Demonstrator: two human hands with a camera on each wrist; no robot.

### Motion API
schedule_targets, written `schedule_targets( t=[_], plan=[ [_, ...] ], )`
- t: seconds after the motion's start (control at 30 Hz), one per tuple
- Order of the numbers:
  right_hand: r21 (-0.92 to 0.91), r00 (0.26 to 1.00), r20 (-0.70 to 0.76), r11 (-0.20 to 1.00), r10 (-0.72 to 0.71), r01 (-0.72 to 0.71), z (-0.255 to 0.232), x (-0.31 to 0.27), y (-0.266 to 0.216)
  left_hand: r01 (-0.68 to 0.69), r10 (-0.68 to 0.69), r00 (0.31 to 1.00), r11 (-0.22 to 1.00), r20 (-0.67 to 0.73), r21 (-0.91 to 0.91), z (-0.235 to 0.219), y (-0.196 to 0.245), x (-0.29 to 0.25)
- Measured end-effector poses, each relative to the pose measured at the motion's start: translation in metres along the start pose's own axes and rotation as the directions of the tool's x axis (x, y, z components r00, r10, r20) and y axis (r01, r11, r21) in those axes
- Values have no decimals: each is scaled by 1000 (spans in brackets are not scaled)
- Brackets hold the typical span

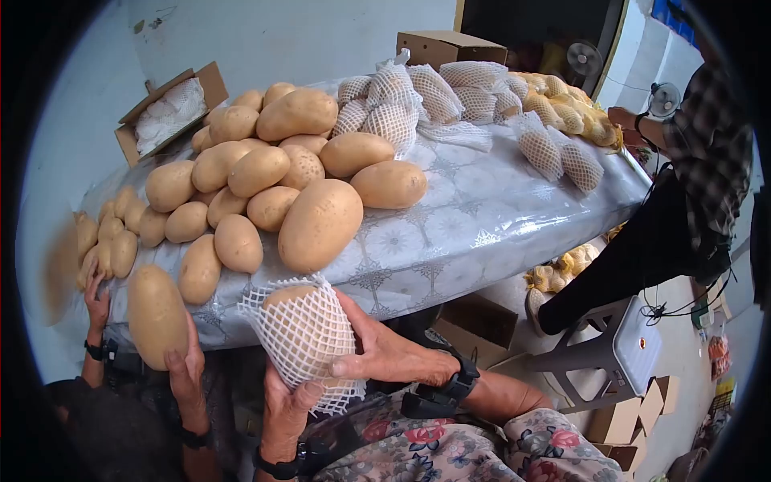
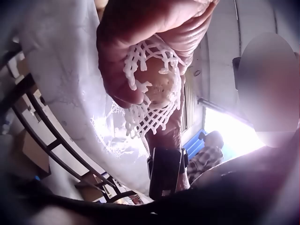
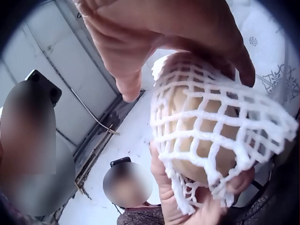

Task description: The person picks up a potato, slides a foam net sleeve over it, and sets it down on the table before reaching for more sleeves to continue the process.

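A large potato (image 1: 289, 296) sits inside a white foam net sleeve (image 1: 321, 325), its top end showing at the net's mouth. My left hand (image 1: 283, 406) cups it from below, the thumb lying on the net. On the right side, my right hand (image 1: 393, 347) grips the sleeved potato, thumb toward me and fingers round the far side. The left wrist view shows the potato's end through the net opening (image 2: 154, 86), under my left hand (image 2: 150, 28). In the right wrist view my right hand (image 3: 178, 23) arches over the net, above my left hand (image 3: 201, 206).
Bare potatoes (image 1: 257, 170) are heaped on the covered table (image 1: 450, 209). Net-sleeved potatoes (image 1: 393, 100) lie farther back. Beside me another person's hand (image 1: 186, 373) holds a bare potato (image 1: 155, 317). A stool (image 1: 610, 345) and cardboard boxes (image 1: 622, 422) stand at right.
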State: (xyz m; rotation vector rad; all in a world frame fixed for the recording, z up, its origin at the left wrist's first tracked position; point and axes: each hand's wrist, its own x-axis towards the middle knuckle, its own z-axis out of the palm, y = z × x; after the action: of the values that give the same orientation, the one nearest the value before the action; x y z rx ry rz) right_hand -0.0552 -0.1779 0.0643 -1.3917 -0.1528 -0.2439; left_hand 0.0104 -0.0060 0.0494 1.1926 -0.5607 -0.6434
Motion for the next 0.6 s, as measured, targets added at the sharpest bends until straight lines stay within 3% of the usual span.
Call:
schedule_targets(
  t=[0.13, 0.23, 0.27, 0.3, 0.37, 0.47, 0.6],
  plan=[
    [165, 964, -238, 983, 116, -78, 1, -8, -5, -90, 75, 993, 982, 91, 166, 14, -3, 14],
    [313, 950, -305, 949, 63, 38, -13, -12, -27, -137, 104, 972, 979, 210, 151, 27, 9, 25],
    [380, 938, -338, 923, 79, 59, -20, -14, -35, -182, 172, 966, 983, 192, 36, 39, 10, 28],
    [377, 918, -389, 923, 77, 83, -31, -15, -43, -22, 35, 960, 999, 279, -48, 33, 13, 27],
    [375, 891, -451, 917, 50, 139, -61, -12, -64, 44, -26, 946, 998, 324, -48, 20, -3, 27],
    [127, 834, -545, 974, -90, 188, -124, 5, -92, 131, -153, 920, 988, 360, 86, 8, -20, 24],
    [-213, 733, -621, 960, -278, 184, -204, 35, -126, 178, -188, 921, 982, 340, 61, 4, -24, 18]
  ],
)
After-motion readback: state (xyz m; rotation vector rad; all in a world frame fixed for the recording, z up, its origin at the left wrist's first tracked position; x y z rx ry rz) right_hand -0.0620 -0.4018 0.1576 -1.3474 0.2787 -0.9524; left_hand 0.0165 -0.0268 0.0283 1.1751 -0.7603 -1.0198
